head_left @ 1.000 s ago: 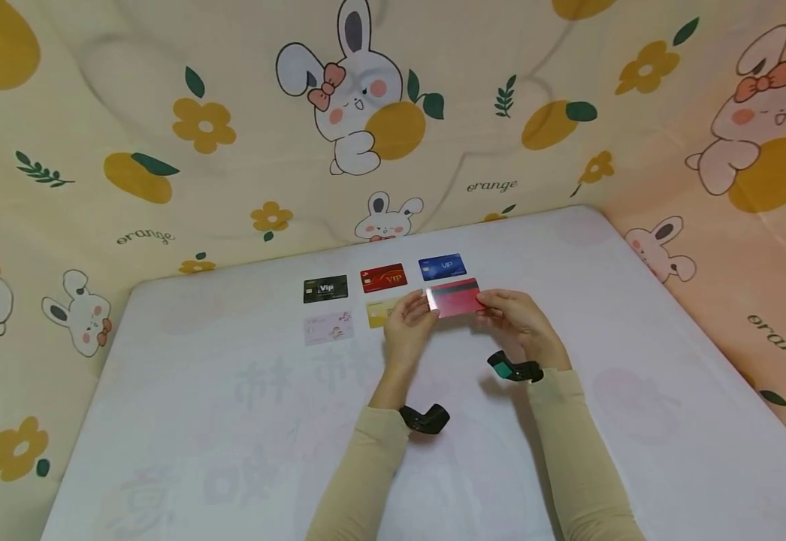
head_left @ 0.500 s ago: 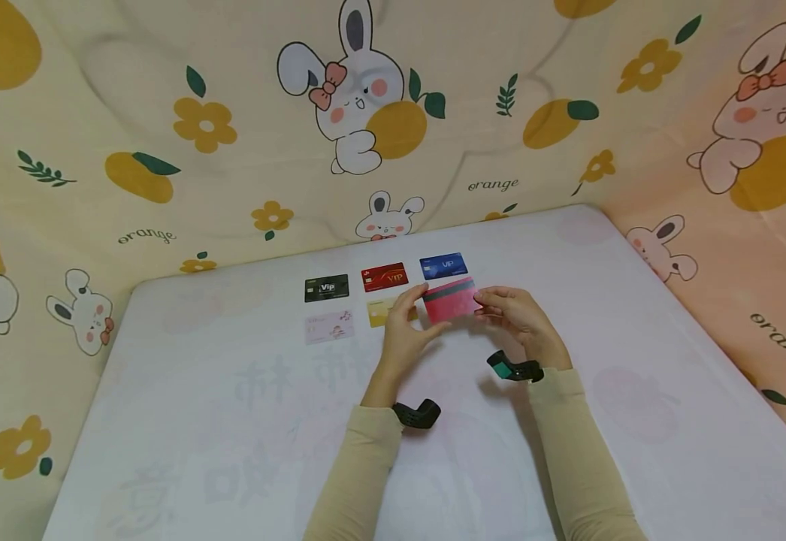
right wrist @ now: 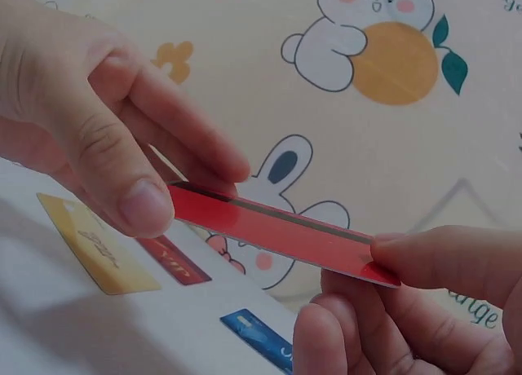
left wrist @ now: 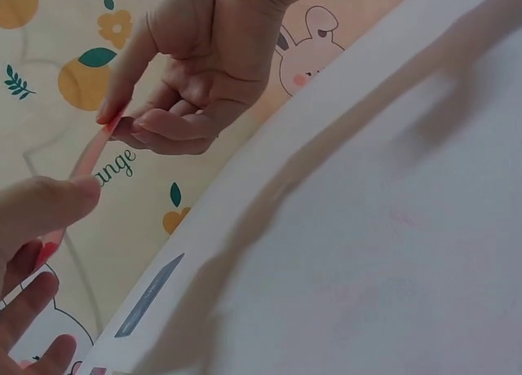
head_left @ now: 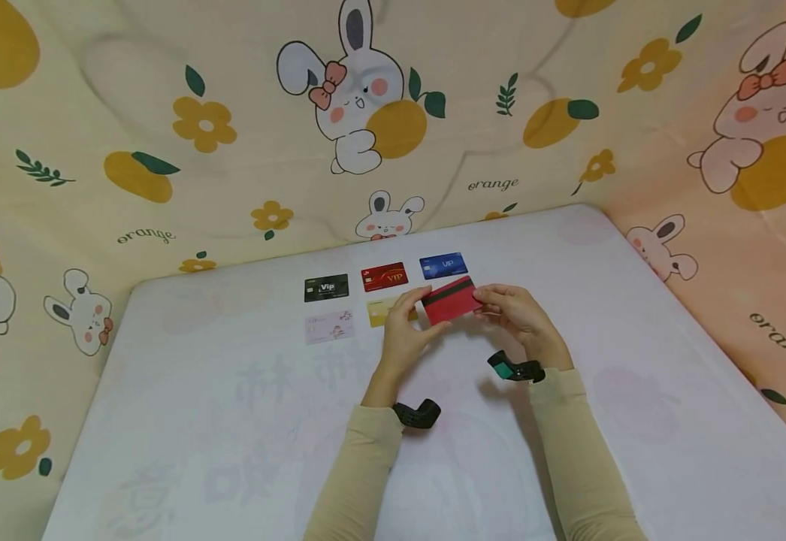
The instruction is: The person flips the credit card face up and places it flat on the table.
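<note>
A red card [head_left: 450,302] with a dark magnetic stripe is held up above the table between both hands. My right hand [head_left: 521,319] pinches its right end between thumb and fingers, as the right wrist view shows on the card [right wrist: 277,232]. At the other end is my left hand [head_left: 403,338], its thumb and index finger spread around the card's opposite long edges, with the fingertips right at those edges. In the left wrist view the card [left wrist: 91,155] appears nearly edge-on, partly hidden by the left thumb.
On the white table [head_left: 231,421], a black card [head_left: 326,288], a red VIP card [head_left: 384,277] and a blue card [head_left: 443,266] form the back row. In front lie a pale pink card [head_left: 328,327] and a yellow card [head_left: 381,312], partly covered by the left hand. Patterned cloth [head_left: 231,188] stands behind.
The left thumb and index finger have spread wider at the card's left end. The card has tilted, and its glare has faded to a deeper red. The right hand keeps its pinch.
</note>
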Motion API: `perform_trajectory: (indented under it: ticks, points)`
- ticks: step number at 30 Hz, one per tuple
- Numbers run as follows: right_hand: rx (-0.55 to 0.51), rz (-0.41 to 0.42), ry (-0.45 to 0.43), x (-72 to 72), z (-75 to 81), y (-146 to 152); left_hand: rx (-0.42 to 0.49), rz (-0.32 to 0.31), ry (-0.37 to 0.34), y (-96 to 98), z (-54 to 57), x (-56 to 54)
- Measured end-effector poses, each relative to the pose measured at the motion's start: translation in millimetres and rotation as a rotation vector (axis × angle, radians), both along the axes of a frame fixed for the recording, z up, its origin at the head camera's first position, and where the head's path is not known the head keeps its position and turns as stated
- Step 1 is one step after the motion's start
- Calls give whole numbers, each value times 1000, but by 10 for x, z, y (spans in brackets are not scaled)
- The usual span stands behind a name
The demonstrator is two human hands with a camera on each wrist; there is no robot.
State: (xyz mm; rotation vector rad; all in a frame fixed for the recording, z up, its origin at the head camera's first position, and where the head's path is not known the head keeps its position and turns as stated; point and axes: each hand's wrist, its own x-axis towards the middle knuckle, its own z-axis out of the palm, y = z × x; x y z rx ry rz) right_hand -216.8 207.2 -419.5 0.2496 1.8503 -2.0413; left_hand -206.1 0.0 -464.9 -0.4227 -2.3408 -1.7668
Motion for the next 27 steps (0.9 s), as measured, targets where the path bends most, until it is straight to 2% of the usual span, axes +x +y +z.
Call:
perform_trajectory:
  ticks: [9, 12, 17, 20, 22, 27]
  points:
    - [31, 42, 27, 32, 17, -44, -26, 45, 6, -2, 13, 6]
    - [-47, 37, 19, 17, 3, -65, -17, 56, 8, -7, 28, 14]
    - [-234, 28, -5, -23, -47, -116, 38, 59, 48, -14, 75, 15]
    - [-300, 81, -11, -33, -89, -155, 95, 41, 52, -12, 100, 13]
    - [-344, 121, -16, -36, -115, -183, 125, 28, 32, -13, 157, 39]
    - [-427, 237, 36, -28, -151, -255, 155, 7, 10, -11, 180, 55]
